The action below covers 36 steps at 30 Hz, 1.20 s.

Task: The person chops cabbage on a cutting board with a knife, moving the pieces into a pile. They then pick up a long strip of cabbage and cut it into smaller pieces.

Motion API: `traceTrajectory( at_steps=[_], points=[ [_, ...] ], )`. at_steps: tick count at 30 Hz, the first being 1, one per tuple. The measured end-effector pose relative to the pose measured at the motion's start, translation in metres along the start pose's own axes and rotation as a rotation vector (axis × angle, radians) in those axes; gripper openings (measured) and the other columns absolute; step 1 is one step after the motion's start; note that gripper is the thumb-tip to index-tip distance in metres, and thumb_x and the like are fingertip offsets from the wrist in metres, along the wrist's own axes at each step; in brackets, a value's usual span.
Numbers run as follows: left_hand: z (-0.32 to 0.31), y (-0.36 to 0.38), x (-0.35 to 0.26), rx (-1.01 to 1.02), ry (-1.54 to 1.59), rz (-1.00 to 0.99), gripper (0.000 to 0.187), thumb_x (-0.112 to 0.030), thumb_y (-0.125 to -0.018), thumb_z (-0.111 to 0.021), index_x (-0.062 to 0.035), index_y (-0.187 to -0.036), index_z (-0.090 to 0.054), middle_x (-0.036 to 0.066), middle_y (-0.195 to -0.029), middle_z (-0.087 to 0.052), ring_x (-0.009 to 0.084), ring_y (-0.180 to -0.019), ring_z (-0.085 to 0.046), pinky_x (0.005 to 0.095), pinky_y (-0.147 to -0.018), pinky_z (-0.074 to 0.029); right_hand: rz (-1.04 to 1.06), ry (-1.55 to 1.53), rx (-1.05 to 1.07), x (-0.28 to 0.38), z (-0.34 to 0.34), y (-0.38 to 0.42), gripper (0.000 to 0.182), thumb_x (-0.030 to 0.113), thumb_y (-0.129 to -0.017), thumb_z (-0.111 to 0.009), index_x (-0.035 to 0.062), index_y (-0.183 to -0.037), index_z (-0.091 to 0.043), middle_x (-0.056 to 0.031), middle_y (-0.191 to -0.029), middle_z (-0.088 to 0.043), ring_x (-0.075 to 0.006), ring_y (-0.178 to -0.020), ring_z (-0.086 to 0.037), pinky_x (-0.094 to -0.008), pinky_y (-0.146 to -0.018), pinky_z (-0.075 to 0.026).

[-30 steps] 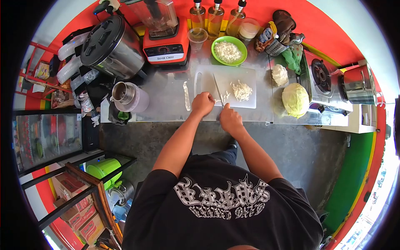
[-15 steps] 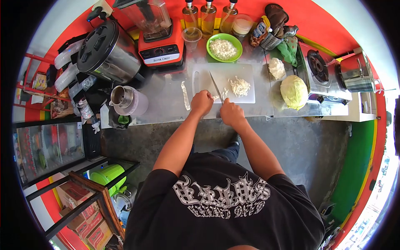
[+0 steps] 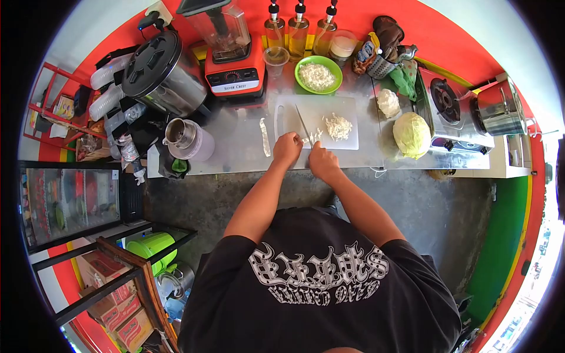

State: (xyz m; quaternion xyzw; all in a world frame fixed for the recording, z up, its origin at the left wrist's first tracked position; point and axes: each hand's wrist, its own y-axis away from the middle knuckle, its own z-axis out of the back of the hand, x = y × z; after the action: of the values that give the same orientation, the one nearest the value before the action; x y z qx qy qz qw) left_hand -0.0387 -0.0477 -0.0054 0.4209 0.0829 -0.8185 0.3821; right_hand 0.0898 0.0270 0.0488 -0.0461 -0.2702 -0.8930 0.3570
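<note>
My right hand is closed round the handle of a knife, its blade pointing away from me over the white cutting board. Left of the blade, my left hand has its fingers curled down at the board's near edge. Pale bits show by its fingertips, but what it pinches is hidden. Some pale shreds lie just right of the blade. Farther right on the board sits a heap of finely cut pale shreds, which look like cabbage. A long pale strip lies on the counter left of the board.
Behind the board stands a green bowl of similar shreds. To the right are a cabbage, a whitish lumpy thing and a stove. A red blender, pump bottles and a large steel pot line the back and left.
The camera view has shifted slightly. Both hands stay at the board's near edge, the right still holding the knife. The shred heap looks much the same.
</note>
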Motion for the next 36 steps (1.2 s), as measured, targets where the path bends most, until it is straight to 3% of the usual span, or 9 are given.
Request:
traceTrajectory(
  at_steps=[4,7,9,18,29,33,35,36],
  points=[
    [-0.003,-0.005,0.004,0.006,-0.031,-0.022,0.015,-0.02,-0.081,-0.072,-0.0087,-0.09,-0.073,0.014,-0.09,-0.074,0.035,-0.091,-0.071,0.0448,-0.078,-0.055,-0.017,0.007,0.008,0.001,-0.007,-0.003,0.025,0.017,-0.098,-0.048,-0.0011,-0.115,-0.048,-0.0302,-0.111,-0.069,-0.0475,-0.105,-0.068,-0.0524,-0.092,-0.054],
    [-0.005,-0.004,0.009,-0.002,-0.021,-0.046,0.015,-0.02,-0.08,-0.072,-0.0078,-0.089,-0.073,0.014,-0.09,-0.074,0.0355,-0.089,-0.071,0.0451,-0.077,-0.056,-0.02,-0.025,-0.002,0.007,0.001,-0.009,0.026,0.009,-0.095,-0.05,-0.0013,-0.119,-0.047,-0.0282,-0.108,-0.071,-0.0429,-0.105,-0.069,-0.0495,-0.091,-0.055],
    [-0.004,-0.005,0.01,-0.015,-0.006,-0.071,0.015,-0.02,-0.08,-0.072,-0.0073,-0.088,-0.073,0.015,-0.09,-0.074,0.0356,-0.088,-0.071,0.0453,-0.077,-0.055,0.021,-0.006,0.014,0.006,0.008,-0.009,0.024,0.014,-0.098,-0.049,-0.0021,-0.115,-0.047,-0.0309,-0.109,-0.069,-0.0465,-0.104,-0.068,-0.0522,-0.091,-0.054],
    [0.004,-0.003,0.001,0.057,0.003,-0.019,0.017,-0.022,-0.079,-0.074,-0.0066,-0.087,-0.073,0.014,-0.089,-0.074,0.0335,-0.086,-0.071,0.0422,-0.076,-0.056,0.015,-0.03,0.007,0.002,-0.003,-0.019,0.029,0.019,-0.098,-0.051,-0.002,-0.117,-0.046,-0.0309,-0.11,-0.069,-0.0466,-0.105,-0.068,-0.053,-0.092,-0.054],
    [-0.006,0.001,0.007,-0.049,0.047,-0.092,0.016,-0.019,-0.08,-0.075,-0.0041,-0.085,-0.071,0.012,-0.072,-0.067,0.0296,-0.07,-0.066,0.0408,-0.066,-0.051,-0.014,-0.039,0.05,0.006,0.001,-0.013,0.029,0.017,-0.1,-0.049,-0.0031,-0.12,-0.045,-0.03,-0.111,-0.069,-0.0436,-0.106,-0.068,-0.0508,-0.092,-0.054],
    [-0.006,0.002,0.008,-0.058,0.036,-0.119,0.015,-0.018,-0.08,-0.073,-0.004,-0.087,-0.071,0.013,-0.076,-0.068,0.0302,-0.072,-0.066,0.0415,-0.067,-0.051,0.007,0.022,0.067,0.01,0.006,-0.008,0.03,0.011,-0.097,-0.052,-0.0034,-0.122,-0.045,-0.0288,-0.11,-0.07,-0.0414,-0.107,-0.069,-0.0479,-0.089,-0.056],
    [-0.005,0.004,0.006,-0.04,-0.009,-0.091,0.014,-0.016,-0.082,-0.069,-0.0034,-0.09,-0.07,0.018,-0.091,-0.07,0.0373,-0.089,-0.068,0.0458,-0.078,-0.053,-0.006,-0.002,0.061,0.006,-0.009,-0.005,0.027,0.014,-0.099,-0.05,-0.0028,-0.12,-0.045,-0.0293,-0.11,-0.07,-0.0435,-0.105,-0.069,-0.0497,-0.09,-0.056],
    [-0.005,0.003,0.007,-0.046,-0.008,-0.089,0.014,-0.016,-0.082,-0.069,-0.0034,-0.09,-0.07,0.018,-0.091,-0.07,0.0373,-0.089,-0.068,0.0458,-0.078,-0.053,-0.02,-0.024,0.052,0.008,-0.009,-0.004,0.026,0.017,-0.101,-0.048,-0.0022,-0.117,-0.045,-0.0297,-0.109,-0.07,-0.0456,-0.104,-0.068,-0.0516,-0.09,-0.055]
  ],
)
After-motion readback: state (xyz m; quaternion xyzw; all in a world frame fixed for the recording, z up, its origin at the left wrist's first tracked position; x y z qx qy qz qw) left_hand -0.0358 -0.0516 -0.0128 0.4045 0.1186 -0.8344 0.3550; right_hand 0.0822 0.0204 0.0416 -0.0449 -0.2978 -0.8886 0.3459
